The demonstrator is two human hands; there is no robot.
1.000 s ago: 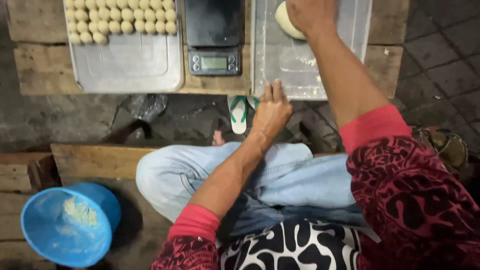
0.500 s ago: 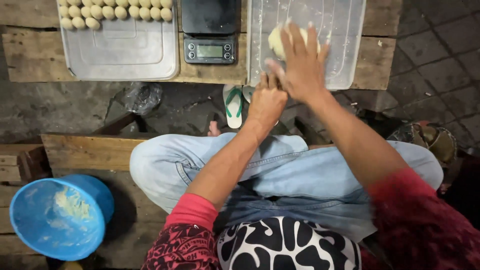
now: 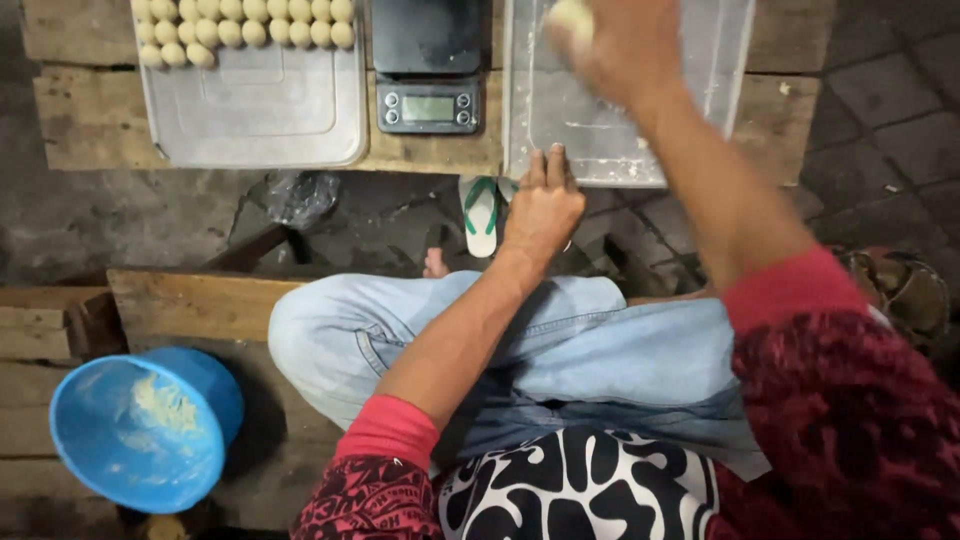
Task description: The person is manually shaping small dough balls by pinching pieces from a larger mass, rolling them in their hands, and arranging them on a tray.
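The right hand point(image 3: 625, 45), blurred, curls its fingers around a pale lump of dough point(image 3: 572, 20) above the clear rectangular plastic tray point(image 3: 600, 140). The left hand point(image 3: 541, 205) lies flat, fingers straight and together, tips touching the tray's near edge. Just left of the tray sits a black digital scale point(image 3: 427, 65), then a grey tray point(image 3: 260, 115) bearing rows of small dough balls point(image 3: 240, 30). A green-strapped sandal point(image 3: 481, 212) lies on the ground below; a blue plastic bowl point(image 3: 140, 430) stands well apart.

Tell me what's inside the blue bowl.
The blue bowl holds a small pale crumbly patch on its inner wall and whitish smears. Nothing covers it.
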